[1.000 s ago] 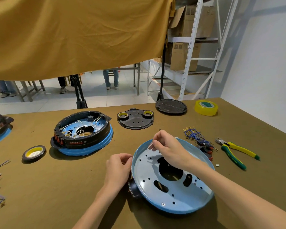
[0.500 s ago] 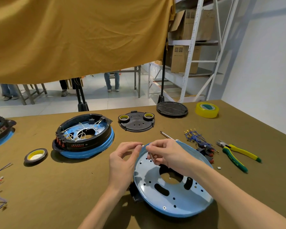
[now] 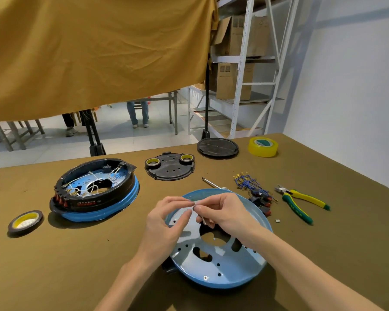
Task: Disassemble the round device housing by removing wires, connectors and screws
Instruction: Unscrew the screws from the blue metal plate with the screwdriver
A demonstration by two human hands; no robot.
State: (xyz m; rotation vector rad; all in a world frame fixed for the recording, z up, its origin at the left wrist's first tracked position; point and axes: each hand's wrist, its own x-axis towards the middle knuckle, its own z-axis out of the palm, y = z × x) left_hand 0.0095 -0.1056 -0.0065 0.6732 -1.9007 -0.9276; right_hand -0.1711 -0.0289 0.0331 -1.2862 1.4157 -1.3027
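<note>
I am pinching a small part between my left hand (image 3: 166,223) and right hand (image 3: 222,213) above the blue housing pan (image 3: 220,265); the wired housing (image 3: 94,189) and pliers (image 3: 299,202) are lying nearby.

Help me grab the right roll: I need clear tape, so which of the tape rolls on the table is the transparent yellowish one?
The yellow transparent roll at the far right, beside the black round disc. The other rolls have black outsides.

bright, even daylight | soft shadows under objects | sharp focus | wide-angle bending at edges
</note>
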